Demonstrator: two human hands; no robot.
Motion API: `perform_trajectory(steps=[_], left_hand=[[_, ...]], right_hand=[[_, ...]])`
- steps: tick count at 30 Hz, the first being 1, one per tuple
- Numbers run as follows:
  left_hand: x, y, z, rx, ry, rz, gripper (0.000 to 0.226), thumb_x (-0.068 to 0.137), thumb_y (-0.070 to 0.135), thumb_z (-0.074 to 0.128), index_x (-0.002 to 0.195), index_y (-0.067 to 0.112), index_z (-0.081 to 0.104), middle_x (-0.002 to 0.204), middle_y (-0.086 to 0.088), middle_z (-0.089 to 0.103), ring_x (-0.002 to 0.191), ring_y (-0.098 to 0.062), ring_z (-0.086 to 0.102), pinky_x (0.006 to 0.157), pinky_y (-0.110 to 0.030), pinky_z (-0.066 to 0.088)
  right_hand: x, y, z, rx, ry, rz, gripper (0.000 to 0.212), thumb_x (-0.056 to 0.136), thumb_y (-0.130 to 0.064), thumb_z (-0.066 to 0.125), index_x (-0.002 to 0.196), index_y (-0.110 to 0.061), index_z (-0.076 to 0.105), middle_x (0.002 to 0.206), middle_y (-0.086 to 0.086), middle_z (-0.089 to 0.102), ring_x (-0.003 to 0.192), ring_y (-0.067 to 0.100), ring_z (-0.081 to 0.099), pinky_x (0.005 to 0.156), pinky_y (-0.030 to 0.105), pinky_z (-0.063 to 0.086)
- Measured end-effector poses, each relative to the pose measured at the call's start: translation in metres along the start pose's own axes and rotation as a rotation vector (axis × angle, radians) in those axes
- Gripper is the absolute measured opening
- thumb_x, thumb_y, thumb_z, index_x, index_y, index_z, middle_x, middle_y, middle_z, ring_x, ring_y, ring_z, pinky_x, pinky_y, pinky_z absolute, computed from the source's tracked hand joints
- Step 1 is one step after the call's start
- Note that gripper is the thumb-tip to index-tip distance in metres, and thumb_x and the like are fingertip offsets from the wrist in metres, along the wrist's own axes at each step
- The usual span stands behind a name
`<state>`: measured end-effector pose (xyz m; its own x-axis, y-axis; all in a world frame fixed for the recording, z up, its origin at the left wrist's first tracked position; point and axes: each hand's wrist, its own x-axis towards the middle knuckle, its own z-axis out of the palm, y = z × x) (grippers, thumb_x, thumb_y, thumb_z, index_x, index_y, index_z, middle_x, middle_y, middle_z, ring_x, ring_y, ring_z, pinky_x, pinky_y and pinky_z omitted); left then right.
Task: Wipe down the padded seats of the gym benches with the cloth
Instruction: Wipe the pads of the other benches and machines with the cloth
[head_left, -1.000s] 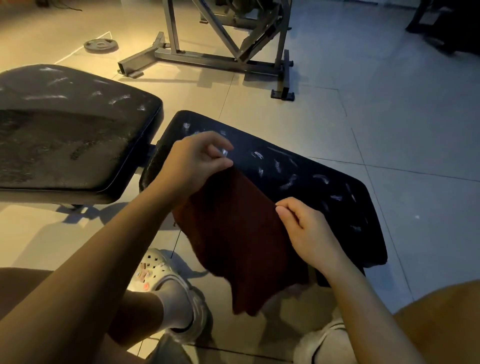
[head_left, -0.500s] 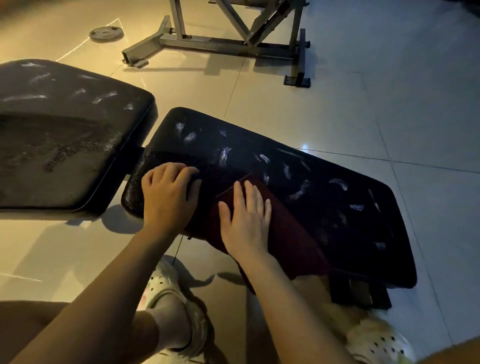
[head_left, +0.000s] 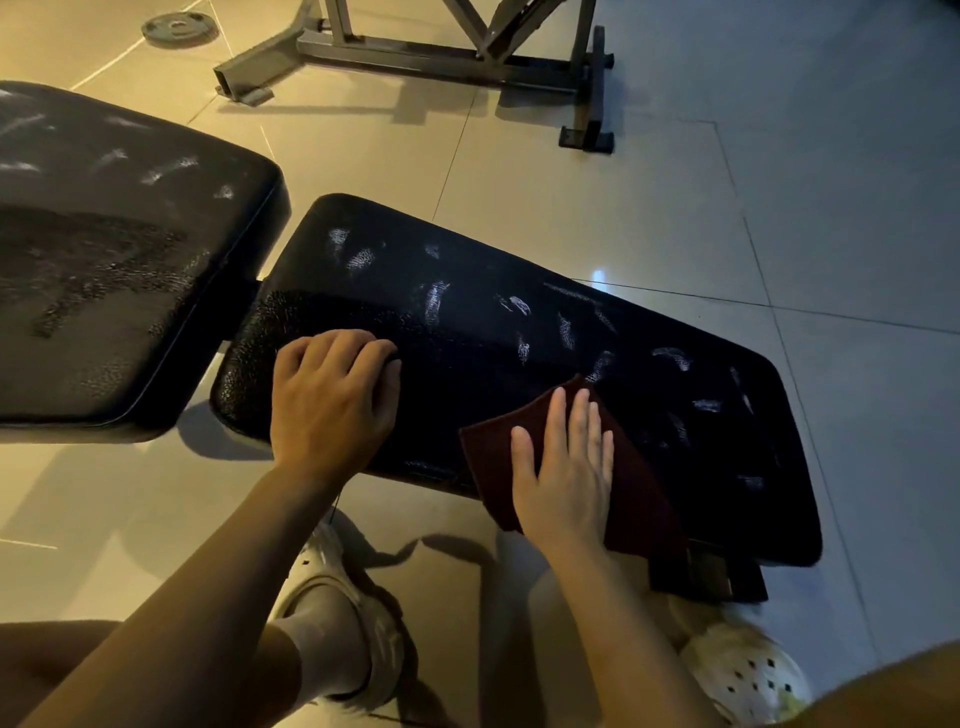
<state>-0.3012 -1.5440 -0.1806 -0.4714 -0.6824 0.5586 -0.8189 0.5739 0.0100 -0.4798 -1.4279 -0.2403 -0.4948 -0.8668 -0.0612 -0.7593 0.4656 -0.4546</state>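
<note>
A long black padded seat (head_left: 519, 322), streaked with white smears, lies slanted across the middle of the view. On its near edge lies a dark red cloth (head_left: 639, 483), partly hanging over the side. My right hand (head_left: 563, 467) presses flat on the cloth, fingers stretched out. My left hand (head_left: 332, 400) rests on the pad's near left corner with curled fingers, holding nothing. A second black pad (head_left: 130, 260), also smeared, sits to the left, close to the first pad's end.
A grey metal machine frame (head_left: 415, 49) stands on the tiled floor beyond the bench, with a weight plate (head_left: 179, 28) lying at the far left. My two white clogs (head_left: 343, 613) (head_left: 748, 670) are below the pad. A dark bench bracket (head_left: 711, 571) sticks out under the cloth.
Both hands first held the cloth up by its top edge. The cloth then went down on the pad, and my right hand has slid it to the right along the near edge.
</note>
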Motion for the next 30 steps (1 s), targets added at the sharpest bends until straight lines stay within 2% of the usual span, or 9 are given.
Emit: perform_trajectory(steps=[5,7,10,13,17,19,24,27,30], left_hand=[[-0.008,0.004,-0.002,-0.012,-0.096,0.135,0.033,0.095,0.033,0.044,0.107,0.016,0.069,0.112,-0.009,0.066,0.112,-0.028,0.056,0.098,-0.044,0.031],[-0.023,0.018,0.000,-0.039,-0.163,0.202,0.034,0.092,0.034,0.045,0.109,0.018,0.070,0.116,-0.008,0.065,0.119,-0.027,0.053,0.103,-0.046,0.030],[-0.045,0.046,-0.002,-0.114,-0.242,0.192,0.037,0.091,0.037,0.046,0.111,0.019,0.070,0.121,-0.005,0.064,0.125,-0.023,0.047,0.106,-0.048,0.029],[-0.058,0.068,-0.005,-0.190,-0.249,0.134,0.034,0.089,0.036,0.046,0.108,0.022,0.071,0.121,-0.002,0.062,0.127,-0.022,0.048,0.107,-0.049,0.029],[-0.063,0.085,-0.002,-0.202,-0.226,0.170,0.026,0.084,0.028,0.066,0.109,0.025,0.070,0.116,0.002,0.064,0.122,-0.019,0.050,0.105,-0.046,0.026],[-0.061,0.086,0.000,-0.201,-0.213,0.116,0.030,0.077,0.026,0.078,0.106,0.023,0.072,0.110,0.003,0.066,0.116,-0.018,0.055,0.102,-0.044,0.028],[-0.055,0.100,0.003,-0.201,-0.266,0.076,0.031,0.075,0.019,0.077,0.106,0.024,0.073,0.111,0.001,0.066,0.116,-0.022,0.057,0.102,-0.046,0.028],[-0.050,0.118,0.006,-0.256,-0.358,0.047,0.043,0.068,0.009,0.078,0.109,0.021,0.072,0.113,0.001,0.069,0.119,-0.022,0.057,0.106,-0.048,0.022],[-0.046,0.137,-0.005,-0.491,-0.419,-0.061,0.041,0.080,0.001,0.066,0.116,0.020,0.067,0.117,0.004,0.068,0.127,-0.016,0.052,0.116,-0.041,0.006]], right_hand=[[0.000,0.006,-0.005,-0.016,-0.086,-0.051,0.106,0.067,-0.089,-0.004,0.149,-0.024,-0.020,0.151,-0.004,-0.031,0.142,0.010,-0.027,0.111,0.029,-0.024],[0.002,0.009,-0.005,-0.018,-0.111,-0.056,0.096,0.071,-0.083,-0.004,0.147,-0.027,-0.022,0.153,-0.003,-0.030,0.141,0.009,-0.029,0.111,0.029,-0.025],[0.001,0.012,-0.004,0.081,-0.087,-0.096,0.080,0.080,-0.069,-0.006,0.149,-0.030,-0.010,0.162,-0.001,-0.015,0.140,0.003,-0.025,0.110,0.024,-0.025],[0.000,0.015,-0.011,0.343,-0.072,-0.103,0.063,0.095,-0.056,0.017,0.151,-0.029,0.024,0.161,-0.009,0.005,0.141,-0.002,-0.010,0.115,0.026,-0.016],[-0.001,0.019,-0.027,0.986,-0.101,0.232,0.046,0.098,-0.044,0.045,0.142,-0.030,0.048,0.153,-0.004,0.038,0.145,0.015,0.024,0.120,0.046,0.018],[-0.001,0.020,-0.029,1.094,-0.106,0.277,0.047,0.097,-0.042,0.046,0.140,-0.027,0.052,0.145,0.001,0.048,0.138,0.020,0.038,0.117,0.048,0.027],[-0.001,0.021,-0.031,1.087,-0.179,0.292,0.072,0.077,-0.060,0.047,0.143,-0.033,0.047,0.153,0.002,0.039,0.146,0.022,0.025,0.118,0.053,0.019],[-0.001,0.026,-0.030,1.093,-0.209,0.231,0.065,0.069,-0.069,0.049,0.130,-0.047,0.055,0.150,0.001,0.042,0.147,0.024,0.023,0.118,0.054,0.020],[-0.002,0.025,-0.035,1.104,-0.253,0.189,0.056,0.066,-0.084,0.046,0.112,-0.058,0.063,0.145,0.000,0.048,0.145,0.023,0.025,0.118,0.053,0.022]])
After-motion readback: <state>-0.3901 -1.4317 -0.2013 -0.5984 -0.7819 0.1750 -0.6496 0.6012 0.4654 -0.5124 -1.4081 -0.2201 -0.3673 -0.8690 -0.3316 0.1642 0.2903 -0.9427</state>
